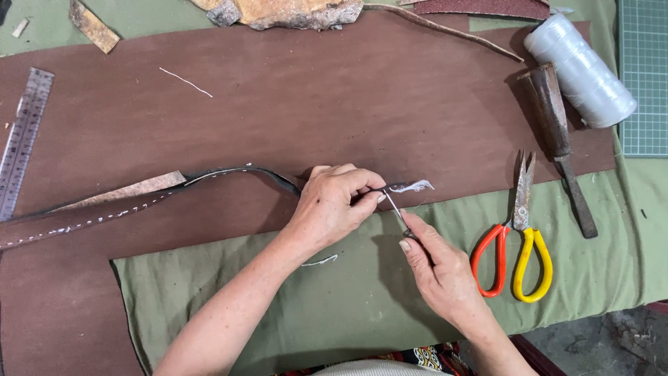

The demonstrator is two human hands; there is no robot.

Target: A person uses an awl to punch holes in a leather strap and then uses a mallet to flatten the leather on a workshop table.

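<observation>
Now, strap: a dark leather strap (139, 202) with white stitching along it runs from the left edge to the picture's middle, lying on a brown leather sheet (390, 97).
Strap end: a frayed white thread tuft (416, 186) sticks out toward three o'clock, just past the fingertips.
Left hand: the left hand (332, 203) is closed in a pinch on the strap end, fingers curled, near the picture's centre.
Right hand: the right hand (438, 268) sits at about five o'clock of the left one, fingers narrowed around a thin metal tool (394, 207) whose tip points at eleven o'clock and meets the strap end; whether it is an awl or a needle I cannot tell.
Cloth: a green cloth (334, 306) covers the table under both wrists.
Scissors: scissors (518, 237) with one red and one yellow loop lie at three o'clock of the right hand, blades pointing to twelve.
Handled tool: a dark wooden-handled tool (557, 139) lies just beyond the scissors, at one o'clock.
Thread spool: a large white thread spool (581, 69) lies on its side, touching that tool's top.
Ruler: a steel ruler (22, 139) lies at the far left, nine o'clock.
Cutting mat: a green gridded cutting mat (643, 76) fills the upper right corner.
</observation>
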